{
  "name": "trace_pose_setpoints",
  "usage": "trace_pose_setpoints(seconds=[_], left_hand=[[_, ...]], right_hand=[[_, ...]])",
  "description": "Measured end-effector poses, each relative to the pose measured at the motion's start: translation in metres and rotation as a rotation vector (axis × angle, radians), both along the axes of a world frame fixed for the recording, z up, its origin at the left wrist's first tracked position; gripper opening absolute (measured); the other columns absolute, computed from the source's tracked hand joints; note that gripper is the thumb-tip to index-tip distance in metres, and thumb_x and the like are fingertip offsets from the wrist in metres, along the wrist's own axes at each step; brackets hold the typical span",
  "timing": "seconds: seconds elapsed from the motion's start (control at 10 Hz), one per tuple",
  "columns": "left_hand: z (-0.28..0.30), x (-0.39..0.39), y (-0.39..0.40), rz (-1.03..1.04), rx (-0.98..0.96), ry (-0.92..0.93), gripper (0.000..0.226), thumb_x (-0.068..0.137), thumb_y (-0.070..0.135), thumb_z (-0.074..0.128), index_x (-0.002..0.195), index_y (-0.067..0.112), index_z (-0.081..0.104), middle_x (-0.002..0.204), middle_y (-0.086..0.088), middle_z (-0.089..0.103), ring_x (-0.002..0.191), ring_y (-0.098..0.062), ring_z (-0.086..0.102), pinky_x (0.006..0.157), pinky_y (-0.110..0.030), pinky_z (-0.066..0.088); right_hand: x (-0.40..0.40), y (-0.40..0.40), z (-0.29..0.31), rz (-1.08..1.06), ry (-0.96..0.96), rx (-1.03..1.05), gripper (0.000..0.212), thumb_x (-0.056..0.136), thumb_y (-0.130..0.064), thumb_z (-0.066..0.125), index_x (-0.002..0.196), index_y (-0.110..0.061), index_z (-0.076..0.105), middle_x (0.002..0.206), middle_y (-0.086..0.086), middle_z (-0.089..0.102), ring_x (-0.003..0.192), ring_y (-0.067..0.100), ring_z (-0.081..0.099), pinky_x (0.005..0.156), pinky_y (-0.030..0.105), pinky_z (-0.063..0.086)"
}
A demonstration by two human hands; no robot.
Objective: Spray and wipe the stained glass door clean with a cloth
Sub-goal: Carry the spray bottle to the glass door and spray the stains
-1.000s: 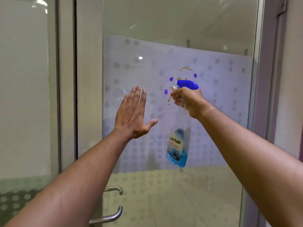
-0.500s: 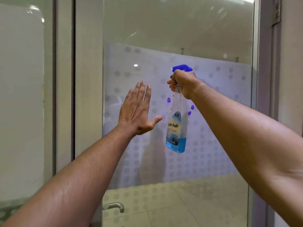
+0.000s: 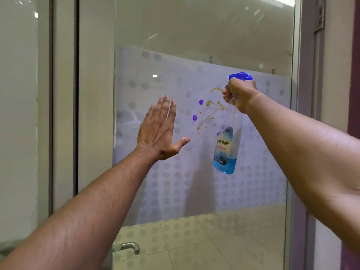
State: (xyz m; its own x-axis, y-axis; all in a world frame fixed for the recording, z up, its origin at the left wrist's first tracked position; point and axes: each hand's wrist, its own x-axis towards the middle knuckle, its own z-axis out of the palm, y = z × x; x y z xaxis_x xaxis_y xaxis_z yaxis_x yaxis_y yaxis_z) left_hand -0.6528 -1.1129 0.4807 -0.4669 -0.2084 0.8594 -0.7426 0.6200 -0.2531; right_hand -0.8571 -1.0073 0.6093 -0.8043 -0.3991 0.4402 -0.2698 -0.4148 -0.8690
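Observation:
The glass door [image 3: 194, 182] carries a frosted band with dots, and on it sit brown and purple stains [image 3: 207, 114]. My right hand [image 3: 239, 94] grips the neck of a clear spray bottle [image 3: 228, 145] with a blue nozzle and blue liquid at its bottom, just right of the stains. My left hand [image 3: 158, 129] is flat and open, fingers up, against or close to the glass left of the stains. No cloth is in view.
A metal door handle [image 3: 128, 247] sticks out at the lower left of the glass. A pale door frame [image 3: 93, 114] runs down the left side and a metal frame with a hinge [image 3: 303, 114] down the right. Tiled floor shows through the glass.
My right hand has carried the bottle to the right, uncovering the brown and purple stains. My left hand stays flat by the glass.

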Motion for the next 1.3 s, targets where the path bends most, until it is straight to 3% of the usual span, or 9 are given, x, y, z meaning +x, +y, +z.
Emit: trace_pose_setpoints(seconds=[0.2, 0.5, 0.7, 0.8, 0.9, 1.2, 1.3], left_hand=[[-0.001, -0.009, 0.003, -0.007, 0.006, -0.001, 0.107, 0.08, 0.076, 0.024, 0.155, 0.005, -0.006, 0.163, -0.018, -0.006, 0.152, -0.028, -0.007, 0.123, -0.044, 0.004], [-0.009, -0.025, 0.016, -0.022, 0.024, -0.015, 0.107, 0.08, 0.075, 0.029, 0.155, 0.005, -0.003, 0.163, -0.018, -0.004, 0.152, -0.029, -0.004, 0.123, -0.044, 0.006], [-0.012, -0.021, 0.021, 0.003, 0.024, -0.023, 0.107, 0.081, 0.075, 0.027, 0.155, 0.005, -0.003, 0.163, -0.018, -0.003, 0.152, -0.029, -0.003, 0.123, -0.044, 0.006], [-0.013, -0.018, 0.022, 0.019, 0.024, -0.027, 0.107, 0.08, 0.076, 0.024, 0.155, 0.005, -0.003, 0.163, -0.018, -0.004, 0.152, -0.029, -0.003, 0.123, -0.044, 0.006], [-0.014, -0.015, 0.026, 0.037, 0.029, -0.027, 0.106, 0.079, 0.076, 0.022, 0.155, 0.005, -0.003, 0.163, -0.018, -0.003, 0.152, -0.03, -0.002, 0.123, -0.044, 0.007], [-0.022, -0.015, 0.047, 0.052, 0.047, -0.03, 0.105, 0.082, 0.074, 0.029, 0.155, 0.005, -0.002, 0.163, -0.018, -0.002, 0.152, -0.029, -0.002, 0.123, -0.044, 0.005], [-0.03, -0.013, 0.057, 0.078, 0.058, -0.037, 0.105, 0.082, 0.074, 0.027, 0.155, 0.006, -0.004, 0.163, -0.018, -0.004, 0.152, -0.029, -0.003, 0.123, -0.043, 0.004]], right_hand=[[-0.031, 0.015, -0.009, -0.111, -0.012, 0.053, 0.05, 0.073, -0.004, 0.051, 0.123, -0.001, 0.051, 0.086, 0.011, 0.069, 0.065, 0.015, 0.065, 0.058, 0.025, 0.058], [-0.02, 0.002, -0.05, 0.057, -0.04, 0.082, 0.052, 0.071, 0.002, 0.051, 0.122, -0.001, 0.049, 0.097, 0.014, 0.07, 0.072, 0.015, 0.066, 0.055, 0.025, 0.055], [-0.016, -0.007, -0.067, 0.074, -0.08, 0.059, 0.05, 0.072, 0.0, 0.056, 0.122, -0.002, 0.052, 0.084, 0.009, 0.066, 0.065, 0.014, 0.066, 0.054, 0.025, 0.057], [-0.017, -0.005, -0.068, 0.094, -0.064, 0.053, 0.054, 0.07, 0.001, 0.057, 0.124, -0.003, 0.052, 0.089, 0.009, 0.067, 0.068, 0.014, 0.068, 0.055, 0.025, 0.057], [-0.019, 0.0, -0.069, 0.118, -0.051, 0.041, 0.058, 0.071, 0.001, 0.06, 0.127, -0.006, 0.049, 0.101, 0.009, 0.067, 0.079, 0.014, 0.069, 0.065, 0.028, 0.058], [-0.017, 0.012, -0.088, 0.134, -0.077, 0.033, 0.063, 0.065, 0.0, 0.062, 0.125, -0.01, 0.043, 0.095, 0.008, 0.066, 0.09, 0.019, 0.069, 0.08, 0.038, 0.06], [-0.015, 0.017, -0.098, 0.163, -0.083, 0.056, 0.071, 0.058, -0.002, 0.062, 0.126, -0.011, 0.043, 0.109, 0.011, 0.064, 0.097, 0.023, 0.067, 0.081, 0.039, 0.06]])
